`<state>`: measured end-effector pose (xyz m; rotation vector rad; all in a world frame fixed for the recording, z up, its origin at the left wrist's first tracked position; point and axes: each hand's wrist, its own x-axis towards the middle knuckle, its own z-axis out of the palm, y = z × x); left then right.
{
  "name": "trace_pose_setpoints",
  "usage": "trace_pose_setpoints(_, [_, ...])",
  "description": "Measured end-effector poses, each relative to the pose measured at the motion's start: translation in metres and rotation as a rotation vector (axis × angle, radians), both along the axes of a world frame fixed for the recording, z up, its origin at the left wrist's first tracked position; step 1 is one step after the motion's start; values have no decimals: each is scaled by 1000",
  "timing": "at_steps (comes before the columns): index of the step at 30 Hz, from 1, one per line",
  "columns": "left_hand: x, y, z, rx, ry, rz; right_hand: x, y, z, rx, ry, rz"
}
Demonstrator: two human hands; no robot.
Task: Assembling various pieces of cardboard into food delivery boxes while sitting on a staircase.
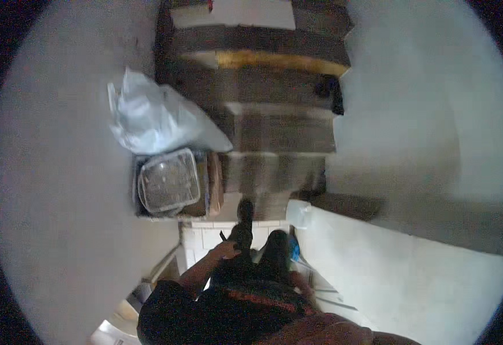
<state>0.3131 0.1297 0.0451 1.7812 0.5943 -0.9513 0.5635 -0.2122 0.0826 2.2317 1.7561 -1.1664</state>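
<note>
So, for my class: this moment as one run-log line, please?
left hand: near thin dark thing, grip unclear; right hand: low, blurred; stairs: ahead; clear container: at left; white bag: beyond container

Pale plastic bag (159, 118) — translucent container (170, 181) — dim stairs (286, 135)

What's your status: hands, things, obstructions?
Left hand by left leg, dark thin thing beside it, grip unclear. Right hand blurred, grip unclear. White bag and box crowding the stairs' left side.

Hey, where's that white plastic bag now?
In the head view, the white plastic bag is at the left of the stairs, just above the clear container in the picture.
</note>
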Motion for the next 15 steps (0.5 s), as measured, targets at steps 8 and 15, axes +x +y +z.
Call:
trace_pose_setpoints(8, [182, 227, 2, 298, -393, 45, 168, 259, 129, 47, 327, -128])
trace_pose_setpoints(15, [349, 457, 35, 838, -269, -41, 362, 553, 121, 736, 904, -1151])
